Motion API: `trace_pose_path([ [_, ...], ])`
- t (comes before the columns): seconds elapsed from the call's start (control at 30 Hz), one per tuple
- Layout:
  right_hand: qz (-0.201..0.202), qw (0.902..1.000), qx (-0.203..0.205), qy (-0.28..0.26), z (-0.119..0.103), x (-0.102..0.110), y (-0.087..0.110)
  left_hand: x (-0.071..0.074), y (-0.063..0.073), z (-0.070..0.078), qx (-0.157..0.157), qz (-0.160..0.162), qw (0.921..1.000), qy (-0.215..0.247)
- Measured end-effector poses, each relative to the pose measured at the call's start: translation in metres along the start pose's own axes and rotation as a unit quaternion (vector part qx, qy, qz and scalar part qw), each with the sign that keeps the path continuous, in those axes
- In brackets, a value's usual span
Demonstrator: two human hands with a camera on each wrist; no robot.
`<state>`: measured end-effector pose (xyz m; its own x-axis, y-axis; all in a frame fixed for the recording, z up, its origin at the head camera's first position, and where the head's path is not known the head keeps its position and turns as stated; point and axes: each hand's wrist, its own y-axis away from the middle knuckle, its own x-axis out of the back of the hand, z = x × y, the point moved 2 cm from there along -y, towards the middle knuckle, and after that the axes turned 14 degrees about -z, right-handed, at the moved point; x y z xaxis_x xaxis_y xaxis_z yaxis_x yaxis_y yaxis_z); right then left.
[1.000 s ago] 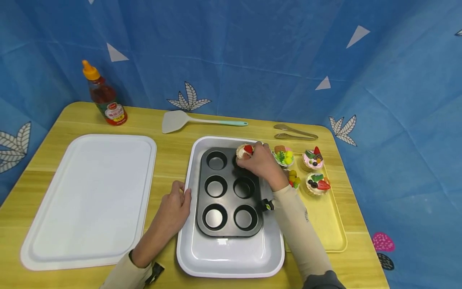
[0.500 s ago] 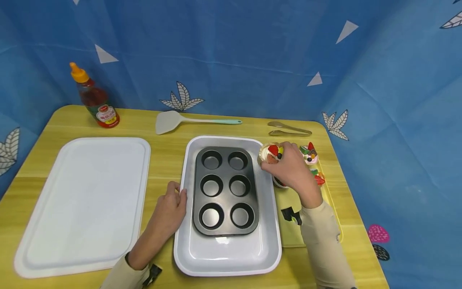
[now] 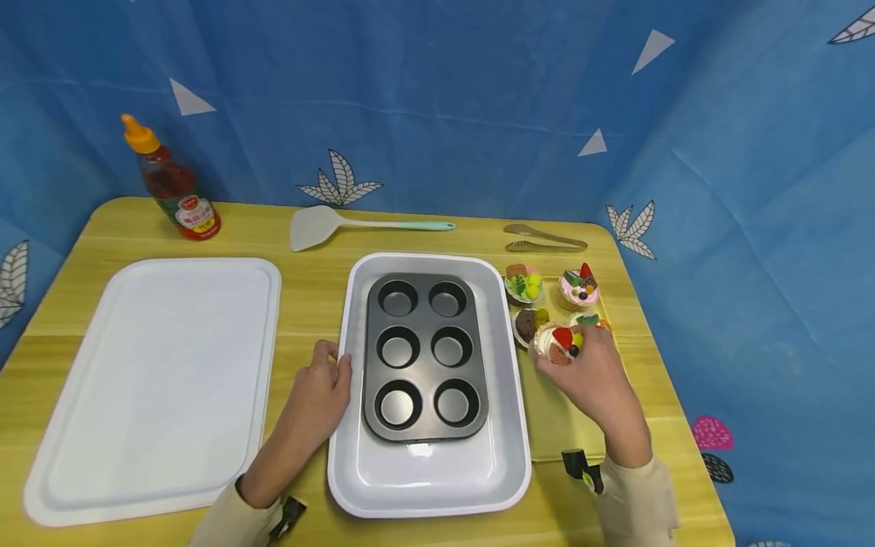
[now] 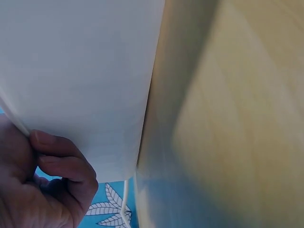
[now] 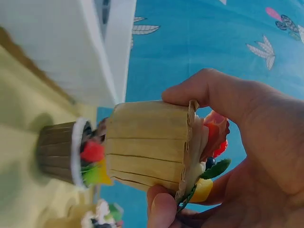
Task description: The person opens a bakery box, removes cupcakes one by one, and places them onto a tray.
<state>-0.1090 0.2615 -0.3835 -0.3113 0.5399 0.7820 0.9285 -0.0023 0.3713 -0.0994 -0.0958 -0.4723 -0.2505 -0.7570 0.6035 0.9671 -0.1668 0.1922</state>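
Observation:
My right hand (image 3: 593, 381) pinches a cupcake (image 5: 147, 145) by its pale pleated case, above the yellow tray (image 3: 547, 441). Cream, a strawberry and other fruit top this cupcake. Beside it sit a brown-cased cupcake with a chocolate-coloured topping (image 3: 525, 325), a green and yellow one (image 3: 523, 285) and a pink one (image 3: 578, 289); another, behind my fingers, is partly hidden. With curled fingers my left hand (image 3: 317, 391) grips the left rim of a deep white tray (image 3: 437, 486). Inside that tray lies a dark muffin tin (image 3: 425, 365), its cups bare.
A flat white tray (image 3: 157, 380) lies at the left. Along the back are a sauce bottle (image 3: 176, 186), a spatula (image 3: 321, 228) and brown tongs (image 3: 543, 247). Blue cloth (image 3: 410, 99) hangs behind the wooden table (image 3: 307, 304).
My right hand has carried the cupcake from over the muffin tin's back right cup to the right, over the yellow tray. My left hand keeps its grip on the rim. The head view has shifted slightly.

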Motion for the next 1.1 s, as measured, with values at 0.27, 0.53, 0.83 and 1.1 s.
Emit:
trace_pose_path([
  [0.27,-0.014,0.9989,-0.04,-0.019,0.02,-0.025,0.006,0.004,0.001,0.0,-0.002,0.005,1.0,0.001],
  [0.53,-0.029,0.998,-0.052,-0.02,0.025,-0.045,-0.004,0.009,0.0,-0.003,-0.008,0.014,0.9998,-0.007],
  [0.83,-0.028,0.9976,-0.063,-0.003,0.03,-0.056,-0.012,0.007,0.004,-0.006,0.003,0.009,1.0,-0.002],
  [1.1,-0.029,0.998,-0.055,0.012,0.033,-0.057,-0.01,0.007,0.006,-0.003,0.007,0.004,0.9999,-0.008],
])
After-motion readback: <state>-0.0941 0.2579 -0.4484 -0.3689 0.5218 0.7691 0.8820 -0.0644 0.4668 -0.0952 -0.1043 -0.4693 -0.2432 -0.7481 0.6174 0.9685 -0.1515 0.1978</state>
